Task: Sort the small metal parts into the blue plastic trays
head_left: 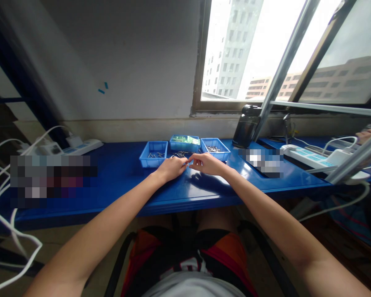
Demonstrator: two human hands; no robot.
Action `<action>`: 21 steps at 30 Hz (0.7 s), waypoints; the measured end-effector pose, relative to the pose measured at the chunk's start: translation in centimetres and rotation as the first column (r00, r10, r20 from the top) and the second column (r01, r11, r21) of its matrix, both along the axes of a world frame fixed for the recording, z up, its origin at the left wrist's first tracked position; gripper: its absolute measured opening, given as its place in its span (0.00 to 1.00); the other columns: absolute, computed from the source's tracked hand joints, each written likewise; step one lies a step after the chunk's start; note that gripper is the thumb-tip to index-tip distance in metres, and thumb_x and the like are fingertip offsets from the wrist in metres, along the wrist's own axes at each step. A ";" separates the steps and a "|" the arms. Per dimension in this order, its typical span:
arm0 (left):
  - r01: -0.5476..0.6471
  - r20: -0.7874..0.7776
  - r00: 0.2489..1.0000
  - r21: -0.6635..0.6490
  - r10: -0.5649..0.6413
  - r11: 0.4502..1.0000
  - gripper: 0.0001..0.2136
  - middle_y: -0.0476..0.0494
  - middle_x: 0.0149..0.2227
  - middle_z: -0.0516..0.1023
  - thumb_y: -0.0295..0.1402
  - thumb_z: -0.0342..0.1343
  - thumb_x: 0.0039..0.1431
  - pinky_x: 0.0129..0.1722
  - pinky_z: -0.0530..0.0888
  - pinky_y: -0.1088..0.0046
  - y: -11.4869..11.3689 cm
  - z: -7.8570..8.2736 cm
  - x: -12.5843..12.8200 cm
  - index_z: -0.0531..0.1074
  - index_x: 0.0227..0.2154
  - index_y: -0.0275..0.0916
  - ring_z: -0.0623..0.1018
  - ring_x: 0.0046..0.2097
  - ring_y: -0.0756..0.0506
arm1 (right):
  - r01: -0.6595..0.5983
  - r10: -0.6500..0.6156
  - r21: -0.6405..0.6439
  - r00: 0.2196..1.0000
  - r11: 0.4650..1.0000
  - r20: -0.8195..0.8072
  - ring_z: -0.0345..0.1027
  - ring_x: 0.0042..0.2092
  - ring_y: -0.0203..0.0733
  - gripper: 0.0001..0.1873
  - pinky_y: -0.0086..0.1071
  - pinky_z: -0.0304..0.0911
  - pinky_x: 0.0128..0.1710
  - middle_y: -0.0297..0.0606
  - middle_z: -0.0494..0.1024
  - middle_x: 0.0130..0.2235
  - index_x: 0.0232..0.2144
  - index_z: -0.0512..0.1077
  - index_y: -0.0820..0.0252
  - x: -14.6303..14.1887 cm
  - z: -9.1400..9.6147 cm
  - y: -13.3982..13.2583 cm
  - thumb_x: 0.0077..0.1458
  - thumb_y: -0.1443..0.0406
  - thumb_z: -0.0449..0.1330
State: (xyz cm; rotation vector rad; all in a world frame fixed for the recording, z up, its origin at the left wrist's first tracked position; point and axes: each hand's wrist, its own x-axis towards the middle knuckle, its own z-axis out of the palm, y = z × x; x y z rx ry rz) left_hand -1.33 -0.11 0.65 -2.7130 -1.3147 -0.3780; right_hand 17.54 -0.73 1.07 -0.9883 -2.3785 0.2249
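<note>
My left hand [172,168] rests low over the blue tabletop, its fingers closed in a pinch. Fingertip to fingertip with it, my right hand [207,163] is also pinched; whatever lies between the fingers is too small to name. Just behind the hands is a loose pile of thin metal pieces [181,154]. A blue bin [144,161] on the left holds similar thin metal pieces. Another blue bin [224,156] on the right contains small shiny metal parts. Between them at the back, a third blue bin [173,145] carries a green-tinted plastic bag [187,140].
A black bottle [246,127] stands at the back right by a metal post [280,62]. Power strips lie on the left [85,147] and right [309,156] with white cables. Blurred-out items sit at both sides. Another person's hand [370,134] shows at far right.
</note>
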 end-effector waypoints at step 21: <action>0.006 0.060 0.998 -0.020 -0.005 1.000 0.11 0.45 0.30 0.76 0.38 0.46 0.57 0.34 0.69 0.73 -0.2 0.1 0.2 0.71 0.35 0.41 0.76 0.33 0.44 | 0.097 -0.101 0.074 0.993 0.993 0.053 0.61 0.25 0.30 0.09 0.23 0.52 0.27 0.34 0.73 0.25 0.30 0.72 0.61 0.1 0.4 -0.1 0.54 0.66 0.52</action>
